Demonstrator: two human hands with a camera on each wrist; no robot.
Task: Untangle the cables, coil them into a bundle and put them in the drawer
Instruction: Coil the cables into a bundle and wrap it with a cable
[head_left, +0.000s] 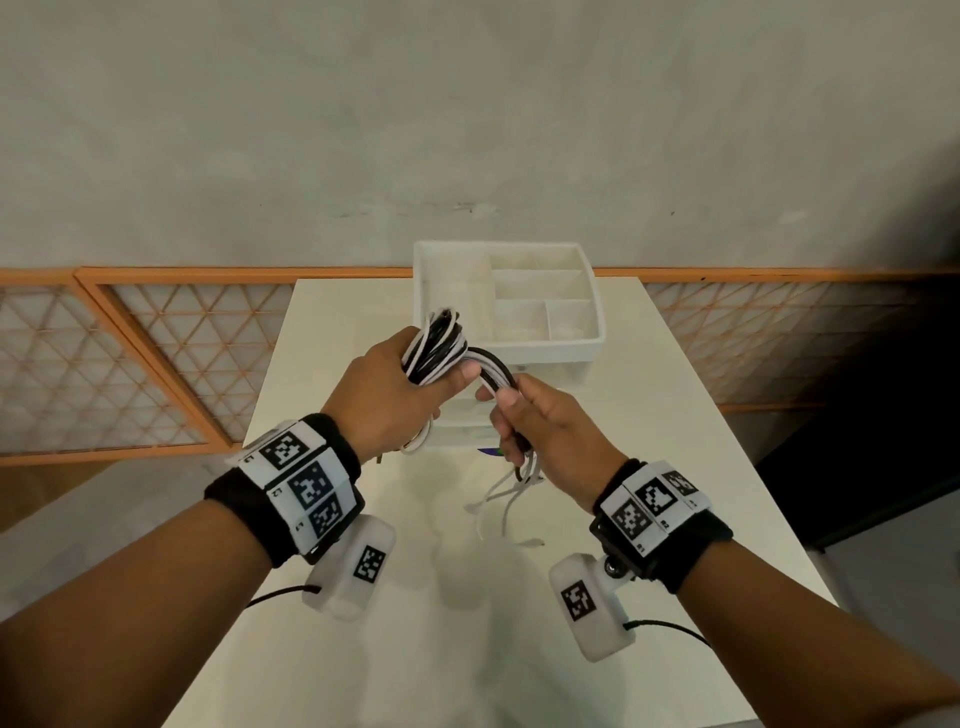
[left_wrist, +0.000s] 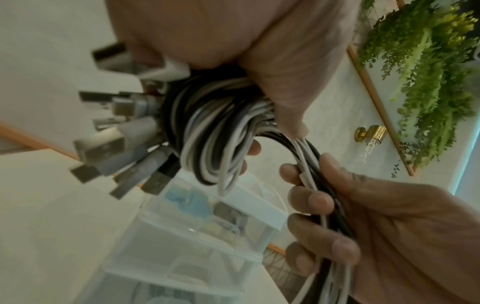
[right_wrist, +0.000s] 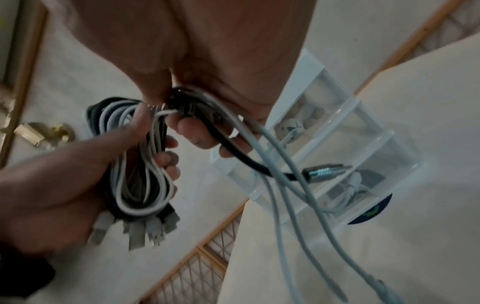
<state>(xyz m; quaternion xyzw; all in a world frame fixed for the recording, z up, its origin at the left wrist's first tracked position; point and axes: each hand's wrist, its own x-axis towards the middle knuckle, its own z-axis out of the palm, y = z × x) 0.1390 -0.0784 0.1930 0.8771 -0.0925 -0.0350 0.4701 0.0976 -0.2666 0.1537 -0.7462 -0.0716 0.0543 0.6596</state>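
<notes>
A coil of black and white cables (head_left: 439, 345) (left_wrist: 207, 131) (right_wrist: 140, 164) is gripped in my left hand (head_left: 395, 395), held in the air above the table. Several USB plugs (left_wrist: 122, 148) (right_wrist: 145, 228) stick out of the coil's lower end. My right hand (head_left: 524, 421) (left_wrist: 337, 216) grips the uncoiled strands (head_left: 498, 379) just right of the coil. Their loose ends (head_left: 506, 493) (right_wrist: 298, 195) hang below my right fist. Behind both hands stands the white drawer unit (head_left: 571, 343) (right_wrist: 363, 156), with translucent drawers (left_wrist: 197, 242) holding small items.
The white table (head_left: 675, 441) runs from me to the wall, with bare surface on both sides of the unit. A divided open tray (head_left: 540, 296) tops the unit. An orange lattice panel (head_left: 130, 364) lines the wall. A dark blue sticker (right_wrist: 371, 214) lies by the unit's base.
</notes>
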